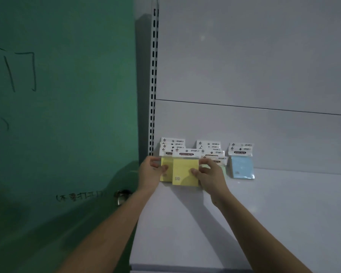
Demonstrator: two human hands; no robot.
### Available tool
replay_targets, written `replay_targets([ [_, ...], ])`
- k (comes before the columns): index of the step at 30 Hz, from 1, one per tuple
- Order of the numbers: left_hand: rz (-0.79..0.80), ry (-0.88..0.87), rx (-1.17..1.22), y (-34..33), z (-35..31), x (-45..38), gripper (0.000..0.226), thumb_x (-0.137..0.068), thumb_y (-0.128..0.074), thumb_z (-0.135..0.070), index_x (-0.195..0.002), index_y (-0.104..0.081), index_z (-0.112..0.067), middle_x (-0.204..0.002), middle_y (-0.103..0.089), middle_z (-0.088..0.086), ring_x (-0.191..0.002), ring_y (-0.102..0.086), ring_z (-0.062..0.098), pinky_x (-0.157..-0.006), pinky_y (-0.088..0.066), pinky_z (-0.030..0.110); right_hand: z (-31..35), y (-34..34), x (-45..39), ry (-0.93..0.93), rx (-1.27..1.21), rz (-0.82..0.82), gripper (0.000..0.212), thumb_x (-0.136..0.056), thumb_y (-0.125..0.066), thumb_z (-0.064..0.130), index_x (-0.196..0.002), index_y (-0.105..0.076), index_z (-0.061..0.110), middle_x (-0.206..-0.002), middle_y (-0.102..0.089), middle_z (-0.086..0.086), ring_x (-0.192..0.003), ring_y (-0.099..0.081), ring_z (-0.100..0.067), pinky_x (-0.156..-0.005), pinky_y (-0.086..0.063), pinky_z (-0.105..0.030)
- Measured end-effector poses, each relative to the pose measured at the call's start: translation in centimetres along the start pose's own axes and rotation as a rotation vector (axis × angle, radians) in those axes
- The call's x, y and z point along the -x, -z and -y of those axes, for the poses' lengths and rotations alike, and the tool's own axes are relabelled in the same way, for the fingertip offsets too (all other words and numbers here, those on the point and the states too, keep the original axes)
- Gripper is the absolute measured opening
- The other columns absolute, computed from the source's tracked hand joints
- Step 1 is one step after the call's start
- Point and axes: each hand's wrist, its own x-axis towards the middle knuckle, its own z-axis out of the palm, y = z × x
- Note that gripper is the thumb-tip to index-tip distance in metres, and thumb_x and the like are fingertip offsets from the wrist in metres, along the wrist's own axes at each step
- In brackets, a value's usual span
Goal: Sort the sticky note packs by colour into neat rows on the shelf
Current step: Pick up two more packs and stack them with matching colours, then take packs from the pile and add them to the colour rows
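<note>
A front yellow sticky note pack (185, 171) stands at the back left of the white shelf (244, 213). My right hand (207, 174) pinches its right edge. Behind it stands a row of yellow packs (164, 170), and my left hand (153, 170) grips the left side of that row. A second row of packs (211, 149) stands right of it, mostly hidden by my right hand, with a pale green edge showing. Further right stands a short row of blue packs (241, 166).
The shelf's grey back panel (244, 66) rises behind the packs, with a slotted upright post (153, 85) at its left. A green door (57, 105) with a metal knob (122, 196) stands left of the shelf.
</note>
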Motion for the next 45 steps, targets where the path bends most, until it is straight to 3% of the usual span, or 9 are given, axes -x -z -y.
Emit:
replay_targets([
  [6, -0.016, -0.046, -0.127, 1.6, 0.3, 1.2, 0.021, -0.095, -0.055, -0.018, -0.115, -0.055, -0.012, -0.103, -0.06, 0.001, -0.089, -0.056, 0.011, -0.066, -0.041, 0.016, -1.8, -2.1, -0.7, -0.018, 0.158, -0.005, 0.018, -0.08, -0.074, 0.012, -0.093, -0.064, 0.019, -0.087, -0.074, -0.005, -0.084, -0.071, -0.027, -0.078, -0.058, -0.047],
  [8, 0.008, -0.062, -0.218, 2.4, 0.6, 2.2, 0.022, -0.094, -0.056, -0.014, -0.115, -0.055, -0.013, -0.104, -0.06, 0.001, -0.09, -0.056, 0.012, -0.071, -0.044, 0.021, -2.4, -2.4, -0.9, -0.004, 0.211, -0.04, 0.02, -0.078, -0.075, 0.018, -0.095, -0.065, 0.021, -0.089, -0.073, -0.004, -0.085, -0.07, -0.024, -0.076, -0.058, -0.044],
  [11, 0.115, -0.123, -0.43, 3.1, 1.3, 4.2, 0.025, -0.091, -0.058, -0.018, -0.116, -0.055, -0.018, -0.117, -0.054, 0.001, -0.107, -0.051, 0.015, -0.087, -0.045, 0.027, -2.4, -2.9, -0.8, 0.05, 0.337, -0.091, 0.023, -0.081, -0.073, 0.021, -0.103, -0.066, 0.018, -0.091, -0.069, -0.002, -0.084, -0.066, -0.019, -0.066, -0.049, -0.026],
  [15, 0.233, -0.208, -0.623, 3.2, 1.6, 7.2, 0.034, -0.094, -0.049, -0.029, -0.126, -0.046, -0.018, -0.13, -0.041, -0.001, -0.125, -0.037, 0.015, -0.095, -0.038, 0.028, -2.2, -4.0, -0.5, 0.119, 0.481, -0.13, 0.028, -0.085, -0.071, 0.024, -0.11, -0.064, 0.015, -0.088, -0.059, 0.001, -0.081, -0.055, -0.016, -0.068, -0.039, -0.027],
  [25, 0.179, -0.266, -0.716, 3.1, 2.0, 7.9, 0.026, -0.092, -0.048, -0.033, -0.108, -0.043, -0.014, -0.114, -0.043, -0.001, -0.107, -0.042, 0.015, -0.077, -0.035, 0.025, -2.7, -5.4, 0.7, 0.244, 0.738, -0.153, 0.03, -0.094, -0.056, 0.025, -0.117, -0.051, 0.007, -0.113, -0.057, -0.01, -0.098, -0.057, -0.03, -0.074, -0.038, -0.032],
  [31, 0.097, -0.28, -0.836, 3.5, 0.6, 8.3, 0.034, -0.094, -0.047, -0.035, -0.122, -0.043, -0.016, -0.123, -0.049, 0.002, -0.111, -0.047, 0.018, -0.089, -0.041, 0.03, -1.2, -4.0, 2.5, 0.299, 0.756, -0.112, 0.029, -0.098, -0.047, 0.03, -0.117, -0.044, 0.009, -0.109, -0.055, -0.008, -0.094, -0.059, -0.03, -0.071, -0.041, -0.033],
  [34, 0.06, -0.291, -0.885, 2.9, -0.9, 9.1, 0.039, -0.095, -0.043, -0.039, -0.128, -0.043, -0.019, -0.13, -0.049, 0.0, -0.12, -0.045, 0.018, -0.098, -0.037, 0.033, 0.5, -1.3, 3.3, 0.299, 0.696, 0.021, 0.03, -0.097, -0.048, 0.032, -0.12, -0.048, 0.013, -0.102, -0.06, -0.003, -0.09, -0.06, -0.022, -0.073, -0.045, -0.033],
  [37, 0.093, -0.321, -0.907, 0.7, -3.3, 10.5, 0.044, -0.095, -0.042, -0.043, -0.131, -0.046, -0.018, -0.132, -0.054, 0.001, -0.12, -0.048, 0.019, -0.099, -0.039, 0.034, 2.0, 3.4, 4.2, 0.262, 0.686, 0.178, 0.034, -0.098, -0.044, 0.038, -0.124, -0.053, 0.018, -0.113, -0.064, -0.003, -0.095, -0.062, -0.019, -0.082, -0.05, -0.034],
  [45, 0.431, -0.115, -0.904, -12.3, -9.2, 19.7, 0.07, -0.091, -0.03, -0.065, -0.15, -0.025, -0.028, -0.156, -0.03, 0.0, -0.142, -0.029, 0.024, -0.112, -0.029, 0.042, 0.6, 22.9, 9.7, 0.107, 0.879, 0.281, 0.049, -0.098, -0.037, 0.049, -0.138, -0.049, 0.023, -0.142, -0.052, 0.001, -0.125, -0.051, -0.019, -0.102, -0.039, -0.033],
])
